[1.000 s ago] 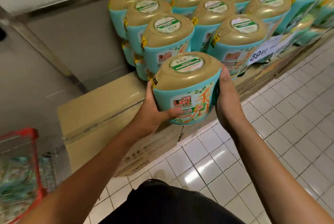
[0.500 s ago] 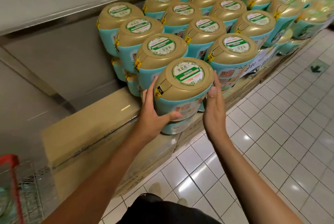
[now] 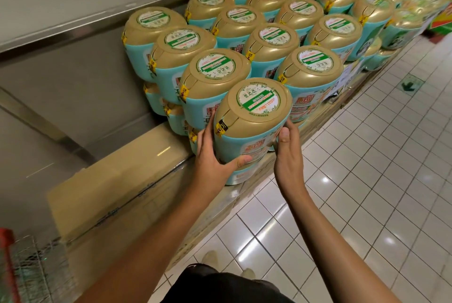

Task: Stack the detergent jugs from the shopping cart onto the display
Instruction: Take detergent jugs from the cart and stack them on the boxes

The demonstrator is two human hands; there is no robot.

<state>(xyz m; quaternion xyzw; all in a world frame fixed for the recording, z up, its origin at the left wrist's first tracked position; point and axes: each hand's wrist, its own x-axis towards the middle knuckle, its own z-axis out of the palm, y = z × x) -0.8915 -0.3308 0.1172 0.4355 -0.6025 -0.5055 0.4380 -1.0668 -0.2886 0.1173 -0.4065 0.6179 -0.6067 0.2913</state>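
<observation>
A teal detergent jug with a gold top (image 3: 253, 117) stands on another jug at the front left corner of the display stack (image 3: 269, 41). My left hand (image 3: 215, 156) presses its left side with the thumb across the front label. Fingers of my right hand (image 3: 287, 153) lie flat against its right side. The stack behind holds several rows of the same jugs, two layers high. A corner of the red shopping cart (image 3: 14, 268) shows at the bottom left; its wire basket is blurred.
The jugs rest on a base of cardboard boxes (image 3: 127, 195), with bare box top to the left of the stack. A grey metal wall (image 3: 73, 77) runs behind. White floor tiles (image 3: 367, 180) stretch to the right. My shoes and dark shorts show below.
The jug went forward and down from in front of the stack onto the lower front jug. My view came closer to the display, and the cart slid toward the frame's bottom left corner.
</observation>
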